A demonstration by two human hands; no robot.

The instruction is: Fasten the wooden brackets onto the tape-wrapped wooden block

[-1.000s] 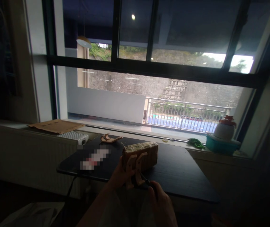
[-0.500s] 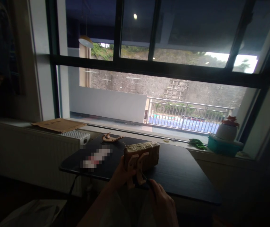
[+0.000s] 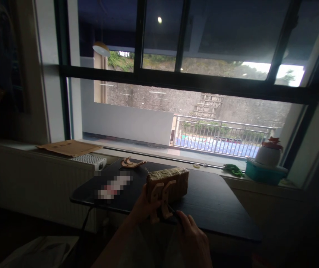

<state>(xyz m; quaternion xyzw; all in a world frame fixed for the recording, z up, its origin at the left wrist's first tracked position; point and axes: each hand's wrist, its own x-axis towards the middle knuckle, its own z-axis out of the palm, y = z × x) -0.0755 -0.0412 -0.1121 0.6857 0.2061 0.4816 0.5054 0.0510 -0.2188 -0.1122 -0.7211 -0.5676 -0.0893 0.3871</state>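
Observation:
My left hand is closed around a pale curved wooden piece with two hooked legs, its fingers passing between the legs. Directly behind stands a brown block with cord or straw-like strands across its top. Whether the wooden piece is joined to this block I cannot tell. My right hand grips a dark-handled tool with a thin shaft, which looks like a screwdriver. Its shaft points up and left at the nearer leg; the tip is too dark to make out. A similar curved wooden piece lies at the table's back edge.
Under the work is a black table. A blurred-out flat item lies on its left. Along the sill are a brown envelope, a white vented box, a green cloth and a teal container with a white jug.
My right hand has turned slightly with the tool and shifted a little. The left hand, wooden piece and block stay almost where they were.

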